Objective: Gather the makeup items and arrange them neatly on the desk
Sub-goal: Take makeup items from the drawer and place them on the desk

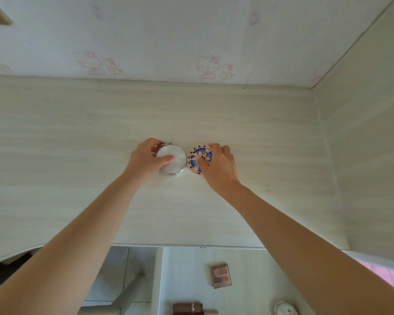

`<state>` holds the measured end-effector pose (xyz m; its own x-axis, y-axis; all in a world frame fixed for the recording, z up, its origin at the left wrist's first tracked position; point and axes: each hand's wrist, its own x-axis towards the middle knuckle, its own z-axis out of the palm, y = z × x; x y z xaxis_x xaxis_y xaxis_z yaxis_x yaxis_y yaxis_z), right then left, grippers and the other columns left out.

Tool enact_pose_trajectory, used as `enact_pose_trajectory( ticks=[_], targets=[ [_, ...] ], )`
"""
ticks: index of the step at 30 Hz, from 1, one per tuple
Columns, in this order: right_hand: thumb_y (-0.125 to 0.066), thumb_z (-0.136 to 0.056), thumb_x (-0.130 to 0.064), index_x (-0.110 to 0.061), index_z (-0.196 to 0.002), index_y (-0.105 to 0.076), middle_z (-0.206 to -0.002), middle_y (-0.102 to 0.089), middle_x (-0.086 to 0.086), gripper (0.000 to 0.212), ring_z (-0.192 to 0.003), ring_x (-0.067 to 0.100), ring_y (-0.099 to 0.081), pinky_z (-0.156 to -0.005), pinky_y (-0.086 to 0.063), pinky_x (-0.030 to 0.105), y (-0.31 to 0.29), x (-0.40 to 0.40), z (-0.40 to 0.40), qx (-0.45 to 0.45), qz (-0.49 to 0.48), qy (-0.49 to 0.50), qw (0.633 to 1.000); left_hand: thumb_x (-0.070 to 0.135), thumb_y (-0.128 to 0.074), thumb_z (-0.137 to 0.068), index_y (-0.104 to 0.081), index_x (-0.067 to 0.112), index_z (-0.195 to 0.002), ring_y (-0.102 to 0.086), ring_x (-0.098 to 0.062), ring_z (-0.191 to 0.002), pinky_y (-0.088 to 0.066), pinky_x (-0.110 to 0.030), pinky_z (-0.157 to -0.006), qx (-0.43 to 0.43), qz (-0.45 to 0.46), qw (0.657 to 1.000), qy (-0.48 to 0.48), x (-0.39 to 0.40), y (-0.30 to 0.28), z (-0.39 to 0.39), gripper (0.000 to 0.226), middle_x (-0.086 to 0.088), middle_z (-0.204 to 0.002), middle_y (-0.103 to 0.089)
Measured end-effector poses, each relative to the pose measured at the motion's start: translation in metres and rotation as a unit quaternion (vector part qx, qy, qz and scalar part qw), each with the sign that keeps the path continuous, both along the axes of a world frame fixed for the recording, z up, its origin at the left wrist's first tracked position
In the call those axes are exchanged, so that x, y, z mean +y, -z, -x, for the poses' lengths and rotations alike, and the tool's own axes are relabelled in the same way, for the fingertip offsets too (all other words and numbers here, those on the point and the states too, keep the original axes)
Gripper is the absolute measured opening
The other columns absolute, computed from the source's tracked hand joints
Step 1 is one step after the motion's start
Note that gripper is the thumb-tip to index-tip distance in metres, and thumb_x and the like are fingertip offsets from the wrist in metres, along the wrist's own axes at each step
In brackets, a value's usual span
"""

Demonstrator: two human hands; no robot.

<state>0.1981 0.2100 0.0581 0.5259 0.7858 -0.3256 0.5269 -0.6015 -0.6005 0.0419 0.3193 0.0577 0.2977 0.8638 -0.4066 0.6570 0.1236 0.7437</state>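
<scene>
Two round compacts lie side by side on the pale wooden desk, a small gap between them. My left hand grips the white silver-rimmed compact, thumb across its lid and fingers curled over its far left edge. My right hand holds the patterned pink-and-blue compact, with fingers bent over its right half. Both compacts rest flat on the desk. Below the desk's front edge, on a lower pale surface, lie a brown eyeshadow palette, a dark brown tube and a white shell-like case.
A wall with cartoon-cat wallpaper runs behind the desk, and a pale side panel closes its right side. A grey chair leg and tiled floor show under the desk's front edge. A pink cloth is at lower right.
</scene>
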Motion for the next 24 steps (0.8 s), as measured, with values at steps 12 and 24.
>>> enact_pose_trajectory(
  ticks=[12, 24],
  targets=[
    [-0.050, -0.095, -0.023, -0.014, -0.136, -0.042, -0.129, -0.037, 0.008, 0.043, -0.119, 0.026, -0.038, -0.087, -0.044, 0.032, -0.001, 0.002, -0.012, -0.070, 0.019, -0.055, 0.996, 0.015, -0.065, -0.082, -0.058, 0.024, -0.128, -0.054, -0.023, -0.105, -0.039, -0.025, -0.080, 0.087, -0.084, 0.989, 0.087, 0.003, -0.008, -0.015, 0.048, -0.008, -0.119, -0.053],
    [-0.074, -0.077, -0.006, -0.004, -0.129, -0.055, -0.137, -0.050, 0.018, 0.055, -0.124, 0.037, -0.048, -0.091, -0.052, 0.043, 0.019, -0.029, 0.013, -0.242, -0.078, -0.186, 0.949, 0.011, -0.069, -0.085, -0.059, 0.004, -0.123, -0.045, -0.041, -0.124, -0.048, -0.050, -0.094, 0.101, -0.329, 0.927, 0.152, -0.066, 0.023, -0.007, 0.040, -0.017, -0.133, -0.053]
  ],
)
